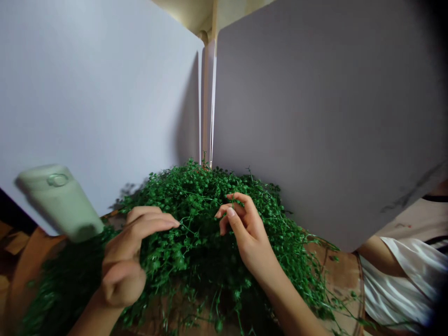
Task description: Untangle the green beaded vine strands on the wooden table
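Note:
A large heap of leafy green stems [206, 200] with small leaves spreads in front of me. My right hand [250, 231] is over its middle, fingers curled and the thumb close to the index finger. A thin green stem [233, 200] shows between those fingertips. To the left, my left hand [131, 247] hovers at the heap's near side with its fingers stretched forward and the thumb apart. Its fingertips come close to a thin sprig; whether they touch it I cannot tell. Nothing is visible in that hand.
Beneath the heap is a brown table [345, 275] with a rounded edge. A pale green bottle [65, 200] stands at the left. Two tall panels, a white one [105, 93] and a grey one [315, 116], meet behind. Another person's white sleeve [409, 266] appears at right.

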`<control>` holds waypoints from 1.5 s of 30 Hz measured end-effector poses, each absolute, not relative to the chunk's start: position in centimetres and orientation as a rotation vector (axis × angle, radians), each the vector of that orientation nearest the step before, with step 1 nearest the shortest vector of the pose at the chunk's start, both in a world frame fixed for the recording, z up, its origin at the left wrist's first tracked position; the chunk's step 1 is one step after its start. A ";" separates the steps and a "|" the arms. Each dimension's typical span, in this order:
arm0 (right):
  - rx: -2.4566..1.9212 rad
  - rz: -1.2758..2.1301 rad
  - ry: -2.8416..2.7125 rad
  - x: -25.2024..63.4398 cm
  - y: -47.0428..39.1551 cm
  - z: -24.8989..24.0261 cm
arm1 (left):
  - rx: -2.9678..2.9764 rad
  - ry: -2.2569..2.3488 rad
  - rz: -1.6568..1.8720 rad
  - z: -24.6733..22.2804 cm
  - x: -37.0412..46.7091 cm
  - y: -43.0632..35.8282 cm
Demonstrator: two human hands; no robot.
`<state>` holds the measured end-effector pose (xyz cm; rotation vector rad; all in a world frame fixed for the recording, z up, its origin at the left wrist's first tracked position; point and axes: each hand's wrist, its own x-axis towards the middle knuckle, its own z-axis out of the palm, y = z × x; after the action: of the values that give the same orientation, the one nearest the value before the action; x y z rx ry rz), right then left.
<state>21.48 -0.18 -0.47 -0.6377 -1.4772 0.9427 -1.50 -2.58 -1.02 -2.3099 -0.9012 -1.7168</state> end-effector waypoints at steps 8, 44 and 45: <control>-0.852 0.289 -1.536 22.0 -1.7 0.1 | -2.504 -0.813 -1.396 -0.5 -0.3 -2.6; -0.767 -0.001 -2.327 21.5 -2.5 0.6 | -2.414 -0.864 -1.373 -1.2 0.8 -1.9; -0.765 0.014 -2.329 21.5 -2.5 0.6 | -2.403 -0.850 -1.373 -1.2 0.8 -2.0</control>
<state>21.55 -2.54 0.59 -0.7647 -2.3291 0.0140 0.85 -2.04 -1.19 -2.4028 -0.8496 -1.3726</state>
